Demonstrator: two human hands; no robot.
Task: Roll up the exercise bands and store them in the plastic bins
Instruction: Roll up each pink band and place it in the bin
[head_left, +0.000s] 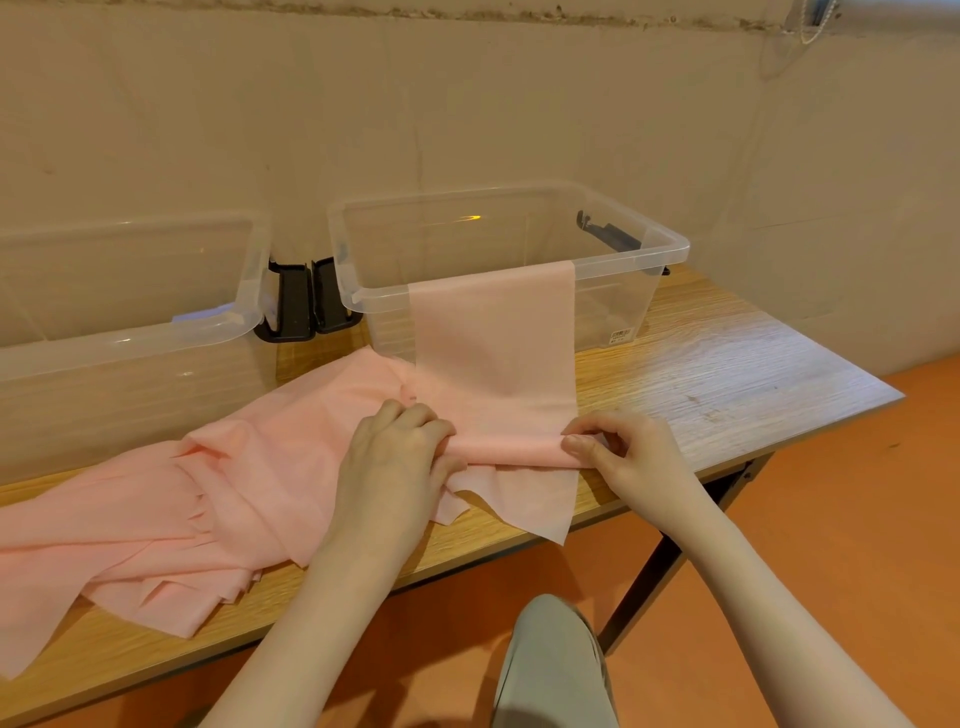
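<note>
Pink exercise band (496, 358): centre frame, draped over clear bin (670, 249) rim for slack; left hand (397, 457), right hand (623, 452) both pinching the fold, starting roll

— Left hand (397, 452)?
— Palm down, fingers curled under at the tips; forearm reaches in from below.
— Right hand (621, 449)?
— Thumb and fingers pinched together, knuckles raised; forearm comes in from the lower right.

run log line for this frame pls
step: rolling pink band | left hand: grips roll | right hand: pinches roll end | band far end: draped over right bin rim | pile: unrolled on table
</note>
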